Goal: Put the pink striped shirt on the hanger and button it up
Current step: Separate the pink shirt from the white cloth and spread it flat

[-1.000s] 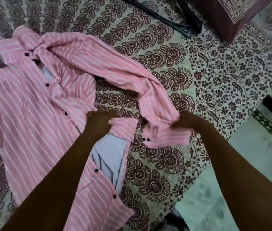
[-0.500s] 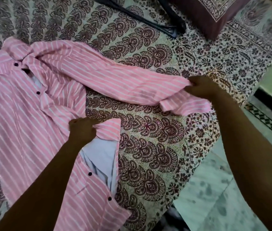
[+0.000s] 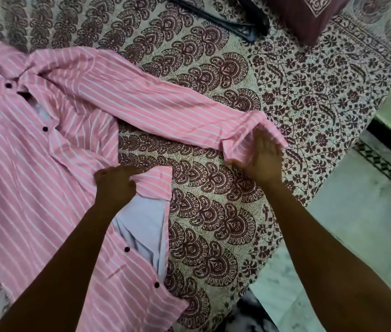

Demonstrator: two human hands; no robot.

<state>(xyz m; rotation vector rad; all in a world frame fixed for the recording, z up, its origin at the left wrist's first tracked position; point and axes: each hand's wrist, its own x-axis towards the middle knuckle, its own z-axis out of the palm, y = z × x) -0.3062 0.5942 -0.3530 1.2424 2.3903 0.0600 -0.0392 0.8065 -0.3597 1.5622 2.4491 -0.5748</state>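
The pink striped shirt (image 3: 29, 178) lies spread on the patterned bedsheet (image 3: 213, 212), front open, dark buttons along one edge and pale lining showing. Its sleeve (image 3: 165, 109) stretches out to the right. My left hand (image 3: 114, 185) is closed on the front edge of the shirt near the middle. My right hand (image 3: 260, 159) lies flat, fingers apart, on the sleeve's cuff (image 3: 254, 137). A dark hanger (image 3: 245, 27) lies on the sheet at the top, apart from the shirt.
A maroon patterned pillow (image 3: 309, 17) sits at the top right. The bed's edge runs diagonally at the right, with pale tiled floor (image 3: 357, 236) below it. A dark object (image 3: 249, 317) shows at the bottom by the bed's edge.
My right hand drew the sleeve out to the right, laid it straight on the sheet and opened flat on the cuff. My left hand kept its hold on the shirt front.
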